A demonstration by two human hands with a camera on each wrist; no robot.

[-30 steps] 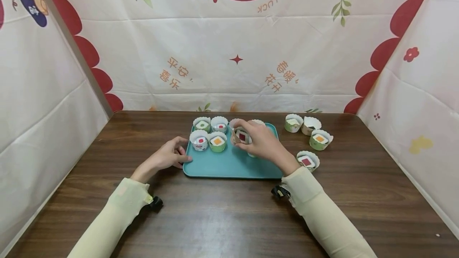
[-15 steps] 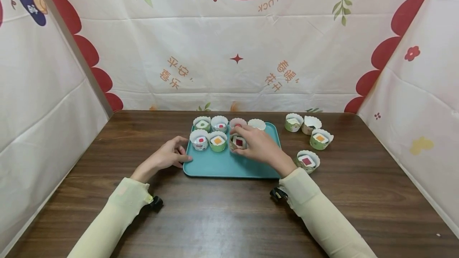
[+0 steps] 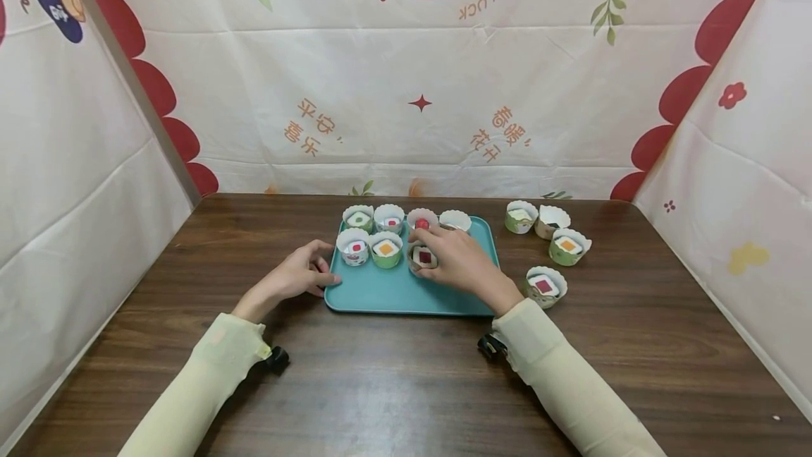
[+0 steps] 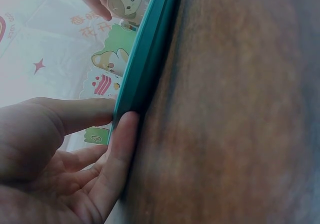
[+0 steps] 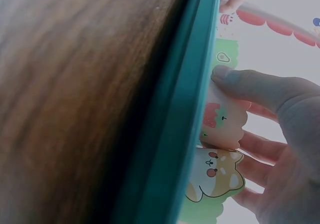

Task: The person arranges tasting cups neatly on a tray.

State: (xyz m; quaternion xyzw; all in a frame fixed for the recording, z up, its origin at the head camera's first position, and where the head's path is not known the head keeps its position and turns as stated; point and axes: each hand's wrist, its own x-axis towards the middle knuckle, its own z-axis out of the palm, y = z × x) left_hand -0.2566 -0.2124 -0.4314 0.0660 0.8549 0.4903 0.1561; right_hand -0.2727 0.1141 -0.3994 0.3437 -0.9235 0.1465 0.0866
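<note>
My left hand (image 3: 306,271) grips the left edge of a teal tray (image 3: 380,293) between thumb and fingers, near its front corner. Around a paper cake cup (image 3: 423,258) holding a white piece with a dark red square, my right hand (image 3: 459,259) curls its thumb and fingers. That cup stands on the tray in the front row, right of a green cup (image 3: 385,250) with an orange square. Its pinkish wall (image 5: 222,116) shows a strawberry drawing in the right wrist view. Behind it sits a cup (image 3: 423,219) with a red round top. The right hand partly hides another cup (image 3: 455,220).
On the tray's left side stand a white cup (image 3: 352,247) with a red centre and two more at the back. Right of the tray, a cup with a dark red square (image 3: 544,287) and several others (image 3: 570,247) stand on the wooden table (image 3: 380,386). Patterned cloth hangs behind.
My right hand has lowered the cup with the dark red square slightly left onto the tray, beside the green cup, and still holds it. The left hand has stayed in place.
</note>
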